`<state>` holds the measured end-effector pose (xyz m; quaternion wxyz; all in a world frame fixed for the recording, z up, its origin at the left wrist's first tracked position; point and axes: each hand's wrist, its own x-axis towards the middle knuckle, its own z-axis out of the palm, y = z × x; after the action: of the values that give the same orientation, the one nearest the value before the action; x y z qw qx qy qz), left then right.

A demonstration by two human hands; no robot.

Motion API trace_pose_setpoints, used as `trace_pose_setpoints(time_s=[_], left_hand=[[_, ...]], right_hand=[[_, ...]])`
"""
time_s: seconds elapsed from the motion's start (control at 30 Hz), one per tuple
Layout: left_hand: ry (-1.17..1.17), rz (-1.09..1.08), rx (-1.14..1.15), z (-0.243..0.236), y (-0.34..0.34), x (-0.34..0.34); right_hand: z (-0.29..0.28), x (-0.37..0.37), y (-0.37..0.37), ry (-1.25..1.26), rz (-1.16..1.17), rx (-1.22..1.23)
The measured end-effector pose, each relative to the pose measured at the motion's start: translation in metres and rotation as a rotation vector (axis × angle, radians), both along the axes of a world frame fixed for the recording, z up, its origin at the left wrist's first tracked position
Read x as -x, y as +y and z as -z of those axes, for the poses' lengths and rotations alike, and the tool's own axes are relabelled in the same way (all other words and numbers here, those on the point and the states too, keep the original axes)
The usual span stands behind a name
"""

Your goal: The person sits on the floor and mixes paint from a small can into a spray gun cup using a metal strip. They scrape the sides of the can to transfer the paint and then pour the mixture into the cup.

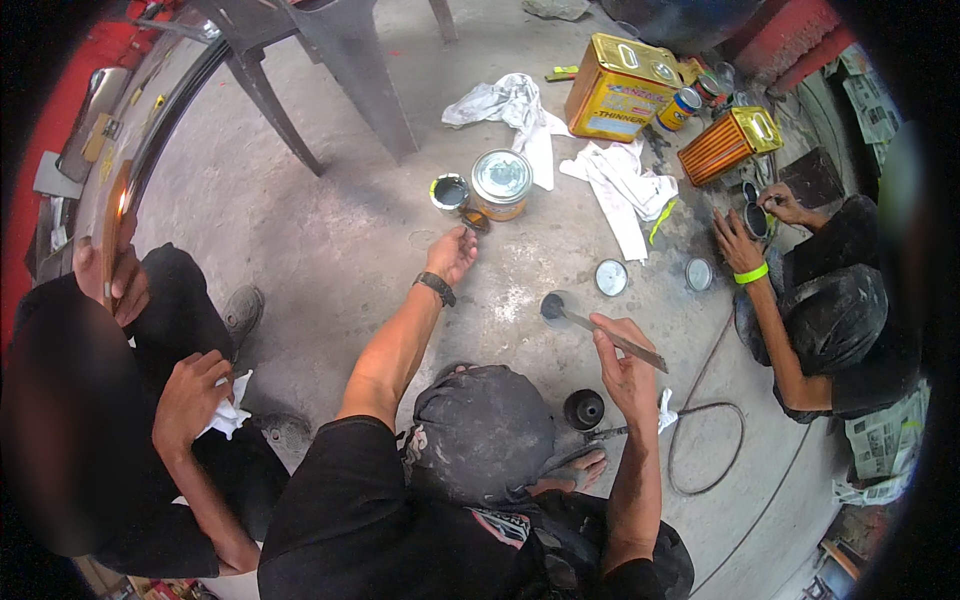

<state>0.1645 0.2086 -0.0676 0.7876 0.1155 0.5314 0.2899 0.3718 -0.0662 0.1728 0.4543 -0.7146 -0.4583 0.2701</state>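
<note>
My right hand (pixel 627 372) grips a flat grey stirring stick (pixel 640 352), its far end tilted down at a small cup (pixel 553 306) on the floor. My left hand (pixel 453 256) reaches forward with its fingers closed on a small dark amber container (pixel 477 221), whose exact kind is hard to make out. Just beyond it stand an open, paint-smeared tin (pixel 450 192) and a larger tin (pixel 502 180) with a grey top. To the right, two round grey lids or shallow dishes (pixel 611 278) lie on the concrete.
A yellow thinner can (pixel 622 88), an orange-striped can (pixel 728 148) and white rags (pixel 620 190) are farther off. A black cup-shaped thing (pixel 584 409) and a hose (pixel 742 425) lie near my knee. Co-workers crouch at left and right; a plastic chair (pixel 350 75) stands ahead.
</note>
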Motion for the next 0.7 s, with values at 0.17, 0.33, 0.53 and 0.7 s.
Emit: trace_pose_setpoints(time_s=[0.17, 0.33, 0.53, 0.7], left_hand=[[-0.005, -0.016, -0.003, 0.001, 0.002, -0.005], [0.044, -0.006, -0.047, -0.002, 0.001, -0.003], [0.079, 0.006, -0.110, -0.016, -0.001, -0.002], [0.192, 0.072, -0.264, -0.047, -0.033, 0.024]], right_hand=[[0.001, -0.003, -0.002, -0.038, -0.014, -0.003], [0.000, -0.002, 0.000, 0.001, 0.001, 0.012], [-0.004, -0.001, 0.003, 0.003, -0.003, 0.030], [0.004, -0.006, 0.001, -0.039, -0.017, -0.037]])
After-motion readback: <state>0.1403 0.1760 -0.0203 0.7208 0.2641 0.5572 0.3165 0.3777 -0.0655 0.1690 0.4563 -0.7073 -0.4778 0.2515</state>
